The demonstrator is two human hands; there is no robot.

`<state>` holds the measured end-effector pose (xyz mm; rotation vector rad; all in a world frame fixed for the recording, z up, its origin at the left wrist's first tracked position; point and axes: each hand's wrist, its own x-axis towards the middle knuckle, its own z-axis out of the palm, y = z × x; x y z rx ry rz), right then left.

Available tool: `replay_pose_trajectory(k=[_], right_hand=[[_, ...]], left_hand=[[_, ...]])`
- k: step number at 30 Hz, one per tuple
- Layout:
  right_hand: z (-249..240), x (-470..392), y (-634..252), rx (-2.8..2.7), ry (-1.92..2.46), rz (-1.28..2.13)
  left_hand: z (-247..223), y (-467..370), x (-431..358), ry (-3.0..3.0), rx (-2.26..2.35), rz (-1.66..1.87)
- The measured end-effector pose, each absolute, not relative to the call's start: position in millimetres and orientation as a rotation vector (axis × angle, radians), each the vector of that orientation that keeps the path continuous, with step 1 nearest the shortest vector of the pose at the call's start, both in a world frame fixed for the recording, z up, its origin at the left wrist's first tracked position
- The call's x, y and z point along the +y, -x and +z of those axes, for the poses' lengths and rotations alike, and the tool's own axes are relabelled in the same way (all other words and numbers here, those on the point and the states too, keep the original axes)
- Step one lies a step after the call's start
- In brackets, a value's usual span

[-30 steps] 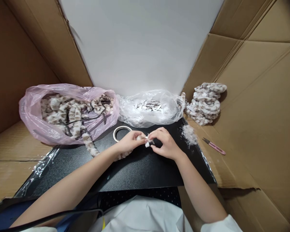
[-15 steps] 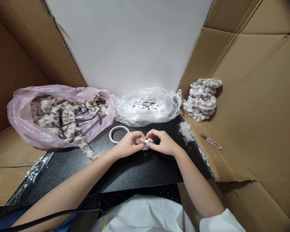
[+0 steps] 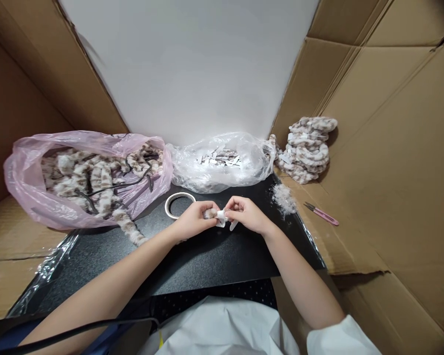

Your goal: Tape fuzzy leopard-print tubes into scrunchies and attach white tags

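My left hand (image 3: 194, 220) is closed on a brown-and-white furry strip (image 3: 209, 213), most of which its fingers hide. Around the strip, between my two hands, sits a white label or piece of tape (image 3: 221, 216), with a loose end hanging down. My right hand (image 3: 248, 215) pinches at the label's right side, thumb and fingers together. A second white tip (image 3: 234, 225) pokes out below those fingers; where it joins is hidden. Just behind my left hand a roll of tape (image 3: 167, 207) lies flat on the black table (image 3: 163, 266).
At left a pink plastic bag (image 3: 25, 162) holds several furry strips and black cords. A clear bag (image 3: 251, 172) of white-and-grey slips stands centre back. Right are a heap of furry strips (image 3: 307, 153), fluff (image 3: 284, 199) and pink thread snips (image 3: 321, 214). Cardboard (image 3: 392, 148) walls both sides.
My right hand has shifted slightly right and its fingers have drawn together. More of the white label now shows between the hands, and a white tip appears below my right fingers.
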<state>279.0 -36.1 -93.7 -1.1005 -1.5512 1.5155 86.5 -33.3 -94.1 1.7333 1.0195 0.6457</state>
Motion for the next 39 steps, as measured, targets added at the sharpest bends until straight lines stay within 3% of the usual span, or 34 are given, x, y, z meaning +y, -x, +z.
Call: replay_pose_trajectory(k=[11, 27, 34, 39], right_hand=[[-93.5, -42.2, -277.2, -1.726, 1.108, 1.371], [-94.7, -41.4, -276.2, -1.680, 1.096, 1.283], [-83.4, -48.2, -277.0, -1.848, 1.106, 0.578], [-84.3, -52.2, -271.2, -1.945, 1.329, 0.471]], left_hand=[[-92.9, -84.8, -34.4, -1.779, 1.020, 0.602], [-95.1, -79.6, -25.5, -1.349, 0.858, 0.577], [-93.8, -78.7, -23.1, -1.357, 0.957, 0.650], [-96.3, -78.3, -21.2, -1.392, 1.004, 0.701]])
